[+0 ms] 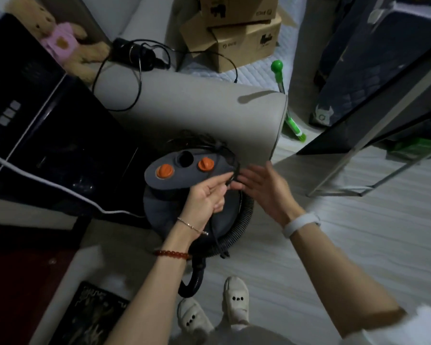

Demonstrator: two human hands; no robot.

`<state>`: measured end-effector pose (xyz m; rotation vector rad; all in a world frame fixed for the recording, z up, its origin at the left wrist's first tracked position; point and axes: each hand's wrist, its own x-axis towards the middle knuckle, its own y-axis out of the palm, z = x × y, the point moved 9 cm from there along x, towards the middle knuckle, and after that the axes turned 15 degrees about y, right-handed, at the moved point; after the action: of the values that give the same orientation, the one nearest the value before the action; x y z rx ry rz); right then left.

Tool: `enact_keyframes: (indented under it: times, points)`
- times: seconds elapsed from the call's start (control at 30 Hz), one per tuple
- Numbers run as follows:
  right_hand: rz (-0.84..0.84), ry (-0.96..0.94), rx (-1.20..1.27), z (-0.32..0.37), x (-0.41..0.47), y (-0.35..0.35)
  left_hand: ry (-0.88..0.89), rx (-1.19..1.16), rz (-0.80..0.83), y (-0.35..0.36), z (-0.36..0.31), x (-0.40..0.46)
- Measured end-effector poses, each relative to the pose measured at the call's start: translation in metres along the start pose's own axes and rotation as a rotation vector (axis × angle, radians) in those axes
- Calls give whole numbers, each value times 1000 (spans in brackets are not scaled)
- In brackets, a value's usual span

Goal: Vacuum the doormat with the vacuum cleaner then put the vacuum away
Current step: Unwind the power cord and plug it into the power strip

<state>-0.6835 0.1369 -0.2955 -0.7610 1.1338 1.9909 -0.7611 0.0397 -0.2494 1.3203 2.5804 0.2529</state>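
The left hand (207, 197) pinches the black power cord (215, 230) over the vacuum cleaner (184, 175); the right hand (266, 188) hovers beside it, fingers spread. The left forearm hides part of the hose (244, 220), and the canister's contents cannot be seen.

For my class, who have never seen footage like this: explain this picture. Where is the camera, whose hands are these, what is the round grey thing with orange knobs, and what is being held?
The camera is worn on a person's head and looks down, so the two bare arms are the wearer's own. The round grey thing is a vacuum cleaner standing on the pale floor beside a grey sofa arm, with its ribbed hose curling around it. The left hand pinches the black power cord. The right hand is open beside it, holding nothing. Below are the wearer's pale slippers.
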Motion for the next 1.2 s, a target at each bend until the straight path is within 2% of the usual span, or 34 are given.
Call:
enact_keyframes:
  times: [0.1,0.2,0.33,0.47,0.6,0.73,0.87,1.0,1.2]
  points:
    - [55,191,-107,-4,11,30,-27,85,23,-23,8,-22]
    - [-60,256,48,-15,26,33,-24,205,67,-34,12,-33]
    - [-288,-25,241,0,15,-16,-33,426,69,-30,21,-37]
    - [-533,-229,319,6,-45,-92,-23,517,158,-3,30,-43]
    - [-673,-175,143,-28,-76,-134,-50,591,202,10,51,-64]
    - [-659,-7,2,-85,-71,-148,-70,689,168,-5,67,-104]
    - [-666,142,-268,-140,-63,-153,-80,774,95,-39,73,-147]
    - [-682,223,-409,-199,-66,-147,-58,844,70,-76,79,-192]
    - [-635,245,-538,-298,-69,-93,46,924,-28,-161,78,-268]
